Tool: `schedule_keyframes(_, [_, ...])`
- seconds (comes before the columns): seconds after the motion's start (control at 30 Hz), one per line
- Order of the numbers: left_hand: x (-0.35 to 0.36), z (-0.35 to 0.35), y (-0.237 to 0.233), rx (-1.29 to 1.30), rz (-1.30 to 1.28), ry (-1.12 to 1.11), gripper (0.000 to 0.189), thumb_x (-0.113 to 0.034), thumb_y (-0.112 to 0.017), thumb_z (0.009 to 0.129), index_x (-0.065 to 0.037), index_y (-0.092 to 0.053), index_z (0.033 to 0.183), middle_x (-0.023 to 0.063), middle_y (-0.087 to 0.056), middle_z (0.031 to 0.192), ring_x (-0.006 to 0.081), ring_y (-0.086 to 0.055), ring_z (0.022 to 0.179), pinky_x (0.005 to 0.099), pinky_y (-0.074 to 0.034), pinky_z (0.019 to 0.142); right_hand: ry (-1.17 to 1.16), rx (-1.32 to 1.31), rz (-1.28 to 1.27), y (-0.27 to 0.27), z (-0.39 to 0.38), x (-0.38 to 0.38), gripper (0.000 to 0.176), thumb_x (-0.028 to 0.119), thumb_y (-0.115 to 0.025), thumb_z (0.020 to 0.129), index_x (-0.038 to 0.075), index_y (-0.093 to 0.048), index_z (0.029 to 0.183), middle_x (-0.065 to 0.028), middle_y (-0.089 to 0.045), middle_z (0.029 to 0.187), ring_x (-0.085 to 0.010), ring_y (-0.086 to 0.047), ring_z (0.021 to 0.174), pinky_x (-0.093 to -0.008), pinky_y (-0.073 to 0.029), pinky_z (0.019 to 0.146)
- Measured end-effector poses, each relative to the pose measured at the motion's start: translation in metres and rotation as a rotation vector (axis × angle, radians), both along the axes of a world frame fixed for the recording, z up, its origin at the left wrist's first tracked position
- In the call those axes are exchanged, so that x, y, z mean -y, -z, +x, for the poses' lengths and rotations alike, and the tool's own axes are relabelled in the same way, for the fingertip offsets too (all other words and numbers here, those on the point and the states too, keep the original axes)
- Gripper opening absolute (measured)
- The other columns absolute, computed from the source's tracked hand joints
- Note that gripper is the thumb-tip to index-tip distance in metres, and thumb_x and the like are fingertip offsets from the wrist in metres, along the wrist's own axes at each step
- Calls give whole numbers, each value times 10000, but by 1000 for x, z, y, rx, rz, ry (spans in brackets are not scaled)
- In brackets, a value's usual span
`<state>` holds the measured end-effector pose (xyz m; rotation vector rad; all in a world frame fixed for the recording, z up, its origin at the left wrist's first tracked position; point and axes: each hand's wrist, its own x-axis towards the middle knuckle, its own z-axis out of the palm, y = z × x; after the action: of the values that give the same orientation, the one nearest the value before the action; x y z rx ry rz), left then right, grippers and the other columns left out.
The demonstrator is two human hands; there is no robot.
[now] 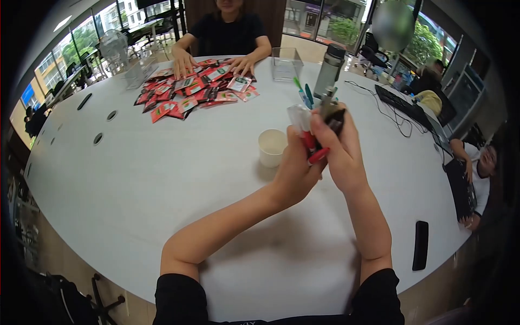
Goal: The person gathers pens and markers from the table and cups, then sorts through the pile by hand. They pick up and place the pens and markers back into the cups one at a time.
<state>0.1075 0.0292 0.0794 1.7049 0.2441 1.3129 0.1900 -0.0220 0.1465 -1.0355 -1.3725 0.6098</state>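
Both my hands are raised close together over the white table, with a bundle of pens [317, 154] between them. My left hand [298, 165] is closed round the lower part of the bundle, where red pens and a clear cap show. Fingers of my right hand [344, 151] wrap the dark and grey pens on the other side. Green and teal pen ends [307, 93] stick out above the hands. Just left of my left hand, a cream cup [272, 147] stands upright on the table; what shows of its inside looks empty.
A heap of red packets [195, 89] lies at the back, under a co-worker's two hands. Clear bins [287, 65] flank it. Behind my hands stands a grey bottle [329, 70]. Keyboard [398, 103] and cables are at right, near another person; a black case [420, 245] lies front right.
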Motion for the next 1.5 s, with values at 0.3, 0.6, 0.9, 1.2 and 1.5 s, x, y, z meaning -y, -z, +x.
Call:
schedule_keyframes(0.3, [34, 14, 65, -146, -331, 238, 518, 3, -662, 824, -37, -278, 1169, 88, -571, 951, 114, -571, 688, 226, -477, 619, 278, 22, 44, 11, 96, -58, 765, 505, -655, 844, -48, -391, 1301, -194, -519, 1163, -235, -508, 1135, -350, -421, 956])
schedule_keyframes(0.6, [36, 19, 78, -160, 123, 297, 243, -45, -726, 663, -51, -556, 837, 44, -605, 728, 172, -570, 605, 273, -451, 574, 403, 325, -274, 82, 167, -148, 1412, 459, -891, 548, -17, 85, 1452, -333, -287, 1403, -416, -339, 1320, -409, -341, 1068])
schedule_keyframes(0.9, [35, 23, 78, -121, 199, 258, 293, -107, -757, 629, -86, -542, 828, 41, -582, 696, 230, -563, 587, 311, -442, 540, 366, 507, -46, 119, 158, -190, 1420, 426, -889, 550, 74, 140, 1462, -316, -415, 1311, -414, -519, 1156, -400, -379, 1025])
schedule_keyframes(1.2, [35, 24, 76, -99, 260, 251, 286, -127, -750, 633, -94, -556, 840, 56, -578, 707, 273, -567, 619, 351, -453, 552, 517, 593, -325, 116, 151, -195, 631, 432, -808, 633, 90, -627, 1131, -105, -688, 965, -257, -658, 871, -321, -457, 833])
schedule_keyframes(1.5, [32, 27, 78, -63, 151, 121, 256, -55, -723, 667, -61, -557, 862, 84, -588, 815, 276, -568, 663, 347, -466, 590, 255, -270, 173, 91, 151, -169, 126, 102, -679, 833, -1, -641, 895, -90, -692, 879, -161, -652, 794, -275, -497, 737])
